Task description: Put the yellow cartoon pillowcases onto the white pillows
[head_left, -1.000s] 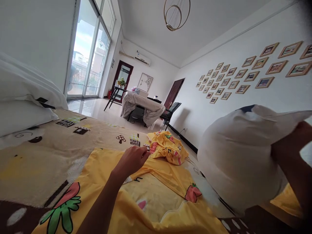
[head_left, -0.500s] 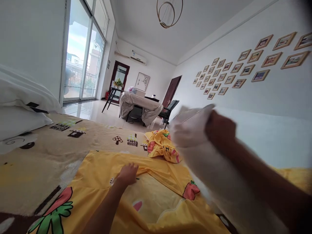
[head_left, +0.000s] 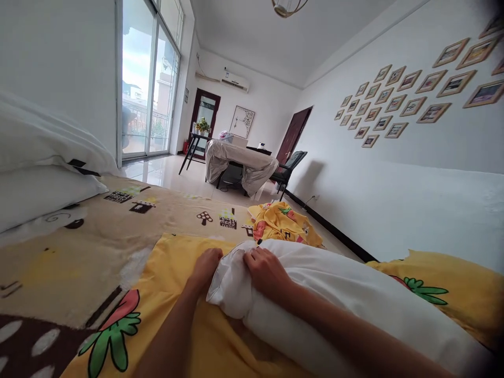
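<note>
A white pillow (head_left: 338, 283) lies across the yellow cloth on the right, its near end bunched up. My right hand (head_left: 268, 270) is closed on that bunched end. Just left of it, my left hand (head_left: 207, 265) is curled at the yellow pillowcase (head_left: 173, 278), right beside the pillow's corner; its fingertips are partly hidden. The pillowcase is spread flat on the bed and printed with red carrots with green tops. Part of it is covered by the pillow and my forearms.
Beyond my hands is a crumpled yellow cloth (head_left: 279, 223) on the beige patterned blanket (head_left: 173, 212). White pillows (head_left: 51, 197) are stacked at the left. Another yellow piece (head_left: 464, 294) lies at the right. A covered table (head_left: 240, 157) and a black chair (head_left: 289, 170) stand farther back.
My right hand has swung the white pillow down and leftward, from the air onto the yellow pillowcase next to my left hand. The view has turned slightly.
</note>
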